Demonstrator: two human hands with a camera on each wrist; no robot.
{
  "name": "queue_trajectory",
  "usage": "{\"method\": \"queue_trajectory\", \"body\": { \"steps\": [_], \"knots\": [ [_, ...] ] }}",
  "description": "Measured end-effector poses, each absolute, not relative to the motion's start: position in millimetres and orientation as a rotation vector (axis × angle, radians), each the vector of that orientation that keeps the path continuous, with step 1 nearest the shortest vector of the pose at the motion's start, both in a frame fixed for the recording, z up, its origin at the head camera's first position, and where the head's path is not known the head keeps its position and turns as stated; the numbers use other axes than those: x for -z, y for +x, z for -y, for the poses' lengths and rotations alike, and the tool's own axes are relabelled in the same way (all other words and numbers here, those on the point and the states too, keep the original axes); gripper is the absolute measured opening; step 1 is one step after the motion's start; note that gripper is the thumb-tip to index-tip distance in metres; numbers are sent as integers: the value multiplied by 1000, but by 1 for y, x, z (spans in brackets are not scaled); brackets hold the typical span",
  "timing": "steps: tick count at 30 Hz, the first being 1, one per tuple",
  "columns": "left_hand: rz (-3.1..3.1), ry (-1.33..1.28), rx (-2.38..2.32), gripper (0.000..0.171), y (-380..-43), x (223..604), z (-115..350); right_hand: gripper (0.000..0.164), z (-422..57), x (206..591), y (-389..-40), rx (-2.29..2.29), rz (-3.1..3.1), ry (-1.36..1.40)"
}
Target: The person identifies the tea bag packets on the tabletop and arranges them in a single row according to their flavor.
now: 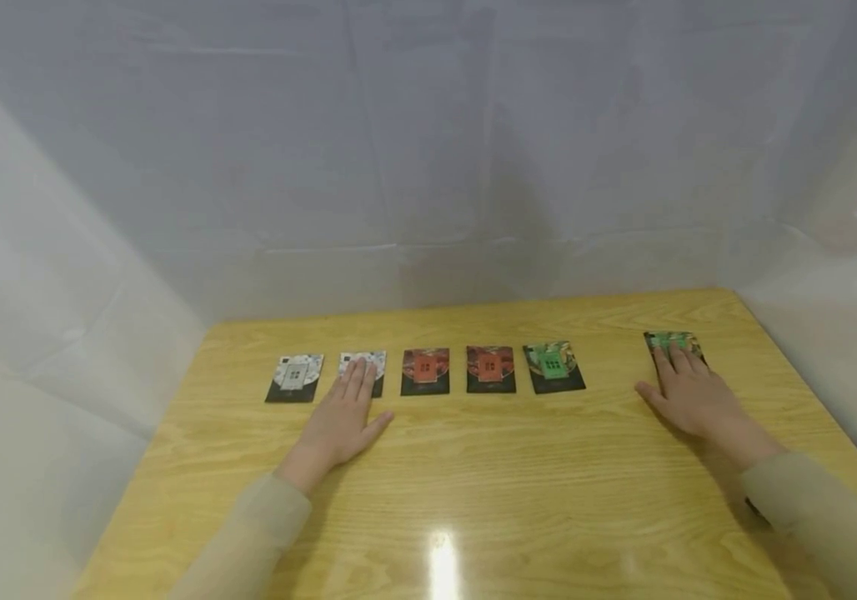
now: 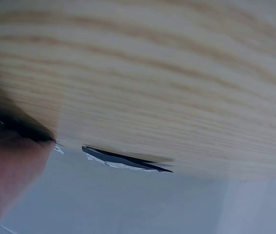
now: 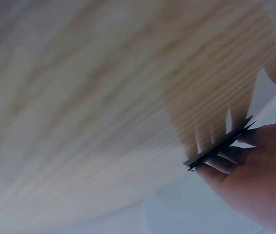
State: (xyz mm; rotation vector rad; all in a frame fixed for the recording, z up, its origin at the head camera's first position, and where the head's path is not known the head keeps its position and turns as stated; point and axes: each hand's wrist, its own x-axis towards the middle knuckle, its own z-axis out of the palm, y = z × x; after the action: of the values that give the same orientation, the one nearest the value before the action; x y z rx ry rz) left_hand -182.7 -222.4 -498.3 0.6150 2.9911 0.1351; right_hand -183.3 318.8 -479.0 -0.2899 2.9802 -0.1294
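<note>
My left hand (image 1: 337,421) lies with straight fingers over a white-and-black packet (image 1: 378,387), second from the left in a row. To its left is a matching white-and-black packet (image 1: 294,377), whose thin edge shows in the left wrist view. At the right end, my right hand (image 1: 694,402) rests its extended fingers on a green-and-black packet (image 1: 691,341), covering most of it. The right wrist view shows the fingers spread along this thin packet (image 3: 220,147), with their reflection on the tabletop.
Between the hands lie two red-and-black packets, one left (image 1: 425,372) and one right (image 1: 491,370), then another green-and-black packet (image 1: 553,367). All sit on a glossy wooden table (image 1: 473,483). Pale sheeting (image 1: 428,167) hangs behind the table and at both sides.
</note>
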Motion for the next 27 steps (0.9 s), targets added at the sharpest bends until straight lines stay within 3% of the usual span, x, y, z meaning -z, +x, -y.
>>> {"method": "queue_trajectory", "body": {
  "steps": [27],
  "knots": [
    [-2996, 616, -139, 88, -184, 502, 223, 82, -259, 477, -184, 109, -2973, -345]
  ]
}}
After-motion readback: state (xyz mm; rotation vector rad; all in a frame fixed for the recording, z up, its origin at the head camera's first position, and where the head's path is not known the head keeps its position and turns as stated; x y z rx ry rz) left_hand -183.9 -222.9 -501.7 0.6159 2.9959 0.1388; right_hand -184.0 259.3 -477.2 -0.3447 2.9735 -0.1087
